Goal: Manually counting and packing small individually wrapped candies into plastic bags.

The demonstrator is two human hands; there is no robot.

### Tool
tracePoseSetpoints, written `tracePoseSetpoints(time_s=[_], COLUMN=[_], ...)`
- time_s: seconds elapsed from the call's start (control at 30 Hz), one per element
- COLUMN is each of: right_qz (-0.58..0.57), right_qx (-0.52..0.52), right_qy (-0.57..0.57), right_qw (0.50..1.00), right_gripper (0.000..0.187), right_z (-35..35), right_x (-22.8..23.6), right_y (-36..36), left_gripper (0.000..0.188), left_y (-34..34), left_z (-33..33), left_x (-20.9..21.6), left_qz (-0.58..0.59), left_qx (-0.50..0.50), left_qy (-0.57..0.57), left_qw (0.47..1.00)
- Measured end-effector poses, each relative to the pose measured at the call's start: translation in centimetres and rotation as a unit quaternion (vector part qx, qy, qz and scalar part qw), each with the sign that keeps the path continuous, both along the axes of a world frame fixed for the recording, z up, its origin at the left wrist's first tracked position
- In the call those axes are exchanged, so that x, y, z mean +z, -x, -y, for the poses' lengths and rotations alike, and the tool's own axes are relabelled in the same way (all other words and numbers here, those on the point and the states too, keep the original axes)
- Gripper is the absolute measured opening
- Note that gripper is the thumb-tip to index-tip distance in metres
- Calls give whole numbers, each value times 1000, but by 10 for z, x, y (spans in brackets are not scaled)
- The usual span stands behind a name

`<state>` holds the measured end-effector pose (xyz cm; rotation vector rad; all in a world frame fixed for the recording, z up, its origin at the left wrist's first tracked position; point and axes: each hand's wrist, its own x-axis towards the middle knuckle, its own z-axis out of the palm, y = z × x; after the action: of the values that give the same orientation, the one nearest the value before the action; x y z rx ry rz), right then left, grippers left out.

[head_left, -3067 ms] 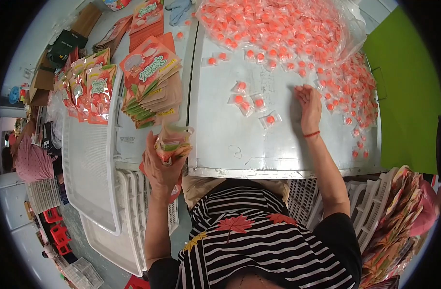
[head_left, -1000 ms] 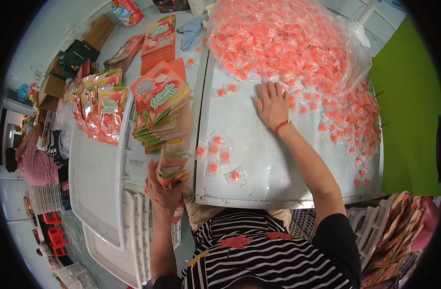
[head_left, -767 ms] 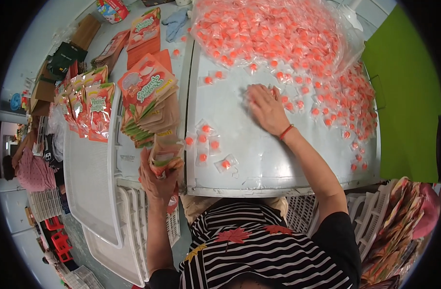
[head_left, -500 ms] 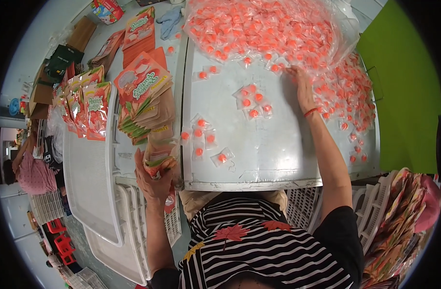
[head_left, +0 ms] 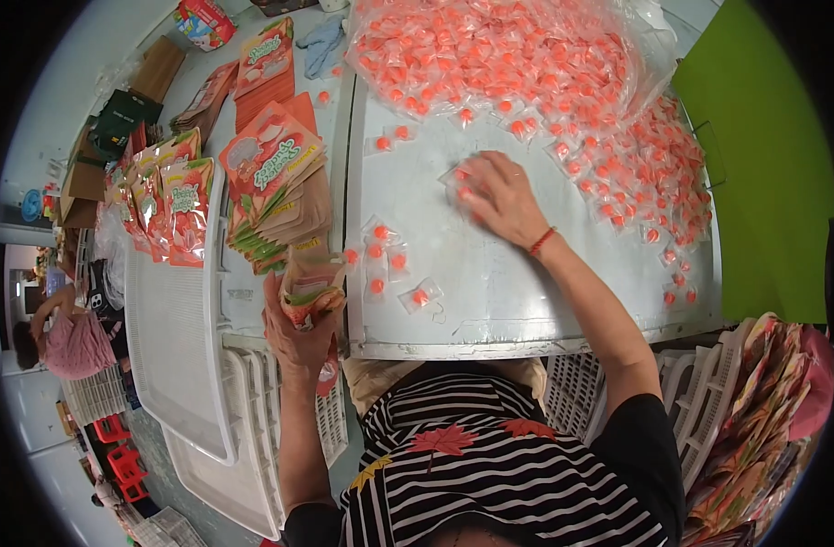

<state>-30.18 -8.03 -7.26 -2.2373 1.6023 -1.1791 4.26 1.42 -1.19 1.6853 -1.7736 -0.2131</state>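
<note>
My left hand point(head_left: 300, 339) is closed around a peach-printed pouch point(head_left: 313, 294) at the table's near left edge. The pouch stands upright with its mouth gaping. My right hand point(head_left: 508, 201) is over a small cluster of wrapped candies point(head_left: 455, 179) mid-table, its fingers curled onto them and a little blurred. Most of that cluster is hidden beneath the hand. Between the hands lies another group of clear-wrapped orange-red candies point(head_left: 377, 252). A fanned stack of flat pouches point(head_left: 276, 164) sits beyond my left hand.
A large clear bag of wrapped candies point(head_left: 499, 55) spills across the far right of the table point(head_left: 490, 310). Filled pouches point(head_left: 185, 205) stand left, by a white plastic tray point(head_left: 175, 319). A green panel point(head_left: 763, 164) borders the right side. Another person in pink point(head_left: 75, 342) is far left.
My right hand has moved left and nearer from the edge of the candy heap onto the small mid-table cluster. My left hand and its pouch have shifted slightly right, and the pouch's mouth looks wider.
</note>
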Motion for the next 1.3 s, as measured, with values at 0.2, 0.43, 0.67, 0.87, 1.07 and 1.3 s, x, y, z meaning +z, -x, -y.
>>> tracePoseSetpoints(time_s=[0.2, 0.43, 0.67, 0.87, 1.07, 1.3], right_qz=[-105, -113, -127, -226, -112, 545], right_qx=[45, 88, -38, -329, -227, -139], right_qy=[-34, -33, 8, 4, 25, -79], right_qw=[993, 989, 991, 917, 967, 823], right_gripper=[42, 41, 31, 34, 30, 46], right_z=[1, -29, 21, 12, 2, 10], right_x=[-8, -12, 9, -23, -29, -17], right_y=[-34, -111, -5, 106, 58, 101], left_gripper=[98, 99, 98, 97, 97, 97], left_y=[-9, -6, -19, -5, 7, -3], left_z=[-5, -2, -3, -2, 13, 2], left_x=[-7, -10, -6, -16, -2, -10], left_qz=[11, 18, 1, 27, 12, 12], left_qx=[0, -4, 13, -17, -29, -30], left_qy=[9, 6, 21, 9, -6, 6], left_qw=[1000, 1000, 1000, 999, 999, 999])
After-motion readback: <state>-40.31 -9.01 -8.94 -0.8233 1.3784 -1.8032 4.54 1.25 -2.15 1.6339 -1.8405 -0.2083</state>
